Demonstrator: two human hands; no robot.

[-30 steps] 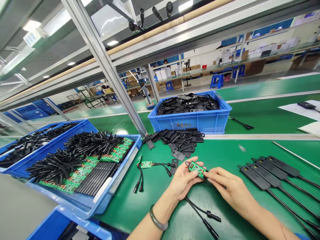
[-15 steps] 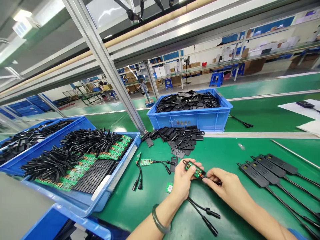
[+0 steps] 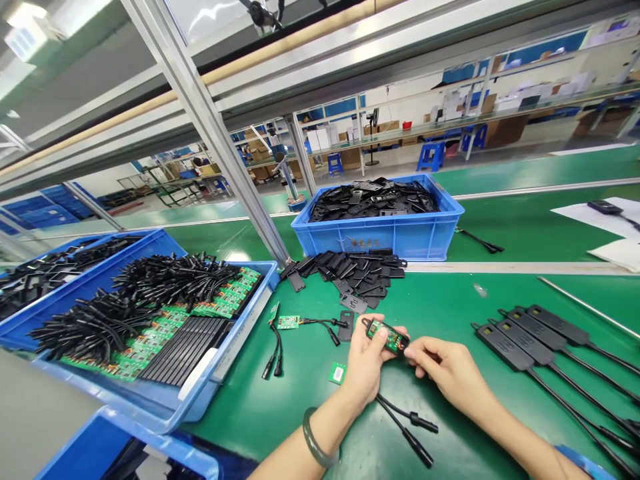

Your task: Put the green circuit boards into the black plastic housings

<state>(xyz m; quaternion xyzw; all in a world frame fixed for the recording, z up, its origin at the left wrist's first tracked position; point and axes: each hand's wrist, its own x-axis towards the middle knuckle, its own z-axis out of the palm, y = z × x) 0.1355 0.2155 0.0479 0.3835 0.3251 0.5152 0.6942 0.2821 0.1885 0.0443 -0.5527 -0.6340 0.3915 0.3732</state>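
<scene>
In my head view, lower centre-right of frame, the left hand (image 3: 365,363) grasps a black casing (image 3: 403,341) holding a green circuit board (image 3: 392,339); the right hand (image 3: 447,363) meets its right end, whether pinching I can't tell.

Across the room I can make out a blue plastic stool (image 3: 431,156), a black pedestal fan (image 3: 373,119) and a small red container (image 3: 407,125); nearer, a silver metal post (image 3: 199,113) slants through my view.

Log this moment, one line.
left hand: holding black casing with circuit board | right hand: at casing's right end | bench right: four black cabled units
</scene>
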